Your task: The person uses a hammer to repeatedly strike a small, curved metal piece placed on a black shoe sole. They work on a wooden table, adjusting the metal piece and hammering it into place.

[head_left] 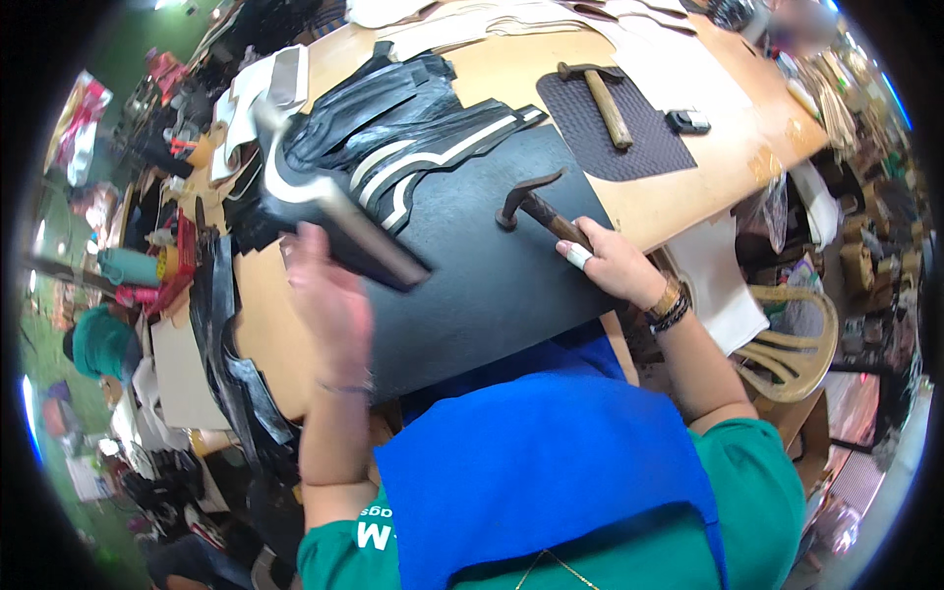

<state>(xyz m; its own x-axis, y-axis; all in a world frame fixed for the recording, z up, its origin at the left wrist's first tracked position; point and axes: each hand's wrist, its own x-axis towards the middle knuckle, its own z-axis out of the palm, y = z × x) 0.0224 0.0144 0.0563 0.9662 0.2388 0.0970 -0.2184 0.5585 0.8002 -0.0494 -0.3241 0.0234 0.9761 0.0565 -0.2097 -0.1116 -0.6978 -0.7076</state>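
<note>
My right hand (618, 262) is closed round the wooden handle of a hammer (547, 213). The hammer's curved dark head hovers over or rests on a black sheet (472, 295) spread along the table's front. White tape wraps one finger of that hand. My left hand (332, 307) is blurred by motion, beside a black leather piece with a pale strip (339, 228), which is blurred too. Whether the fingers grip this piece I cannot tell. Just beyond lie several black cut pieces with cream edging (442, 157), heaped on folded black leather (364, 110).
A second hammer (608, 106) lies on a dark textured mat (644, 147), with a small black object (687, 121) beside it. White pieces (472, 34) cover the table's far edge. Black strips (221, 324) hang at the left. A beige plastic chair (801, 339) stands at the right.
</note>
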